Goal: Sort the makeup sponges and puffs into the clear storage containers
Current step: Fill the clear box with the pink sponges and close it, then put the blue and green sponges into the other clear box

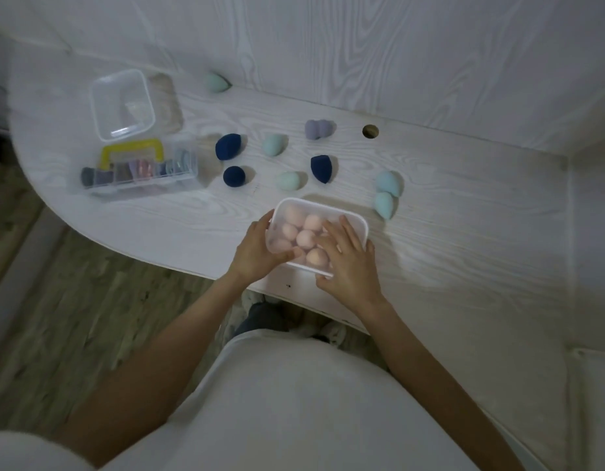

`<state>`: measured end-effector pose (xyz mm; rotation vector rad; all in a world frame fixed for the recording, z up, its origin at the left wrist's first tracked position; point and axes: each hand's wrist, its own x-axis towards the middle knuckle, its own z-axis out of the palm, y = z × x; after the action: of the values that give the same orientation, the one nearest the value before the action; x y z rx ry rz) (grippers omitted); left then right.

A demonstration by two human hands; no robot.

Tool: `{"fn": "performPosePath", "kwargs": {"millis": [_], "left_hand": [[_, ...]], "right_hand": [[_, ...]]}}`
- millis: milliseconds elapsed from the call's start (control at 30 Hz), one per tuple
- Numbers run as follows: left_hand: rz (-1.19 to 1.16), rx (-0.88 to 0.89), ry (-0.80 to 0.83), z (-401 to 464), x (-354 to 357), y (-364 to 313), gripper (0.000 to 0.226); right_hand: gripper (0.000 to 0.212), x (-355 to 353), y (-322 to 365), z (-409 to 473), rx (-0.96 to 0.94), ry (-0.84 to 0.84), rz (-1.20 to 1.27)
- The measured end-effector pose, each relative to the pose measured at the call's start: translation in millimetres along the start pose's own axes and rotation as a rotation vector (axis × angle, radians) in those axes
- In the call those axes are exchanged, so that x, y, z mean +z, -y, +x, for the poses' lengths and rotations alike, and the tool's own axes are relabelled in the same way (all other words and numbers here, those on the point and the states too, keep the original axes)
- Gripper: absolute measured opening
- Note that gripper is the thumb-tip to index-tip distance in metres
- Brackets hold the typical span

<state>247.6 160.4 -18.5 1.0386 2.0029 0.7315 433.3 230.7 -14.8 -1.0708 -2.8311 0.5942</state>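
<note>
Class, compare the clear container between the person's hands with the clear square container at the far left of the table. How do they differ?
The near container is packed with pink sponges; the square container holds no sponges.
The near container is held by the left hand and right hand; the square container stands untouched.
The near container sits at the table's front edge; the square one lies far left.
Both are clear plastic.
</note>
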Motion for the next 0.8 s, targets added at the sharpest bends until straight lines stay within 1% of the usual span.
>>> {"fn": "performPosePath", "kwargs": {"millis": [133,167,233,300,367,400,433,467,533,633,700,800], "left_hand": [[-0.044,0.107,0.004,-1.2,-9.0,-5.9,0.064],[-0.051,0.128,0.013,-0.2,-10.8,-5.2,0.063],[-0.055,0.113,0.026,3.5,-12.4,0.3,0.071],[-0.027,0.06,0.022,7.1,-16.9,7.2,0.071],[-0.032,0.034,0.039,7.3,-20.5,10.7,0.063],[-0.052,0.042,0.05,6.8,-25.4,13.4,0.058],[-0.072,0.055,0.066,5.2,-28.0,12.0,0.053],[-0.084,0.056,0.07,3.9,-33.7,14.4,0.048],[-0.068,0.045,0.04,1.5,-44.4,17.4,0.035],[-0.059,0.026,-0.041,-1.3,-75.0,31.6,0.021],[-0.013,0.003,-0.122,-2.9,-99.9,45.8,0.019],[0.116,-0.083,-0.272,-5.3,-132.3,73.3,0.025]], "right_hand": [[0.06,-7.6,-14.6,4.0,-0.069,0.028,0.184],[0.06,-9.0,-18.2,4.3,-0.086,0.033,0.207],[0.061,-8.5,-18.9,1.9,-0.065,-0.003,0.221],[0.063,-6.7,-9.5,2.0,0.084,-0.122,0.292],[0.069,-6.2,1.4,1.8,0.348,-0.216,0.412],[0.072,-5.2,7.5,4.4,0.474,-0.229,0.498],[0.074,-4.2,9.0,4.3,0.56,-0.223,0.588],[0.075,-3.6,14.2,7.3,0.586,-0.213,0.647],[0.074,-5.6,22.1,12.2,0.555,-0.226,0.691],[0.064,-11.6,46.2,33.6,0.478,-0.215,0.754],[0.061,-11.9,65.9,54.0,0.431,-0.155,0.788],[0.06,-3.6,95.2,85.5,0.341,-0.043,0.809]]}}
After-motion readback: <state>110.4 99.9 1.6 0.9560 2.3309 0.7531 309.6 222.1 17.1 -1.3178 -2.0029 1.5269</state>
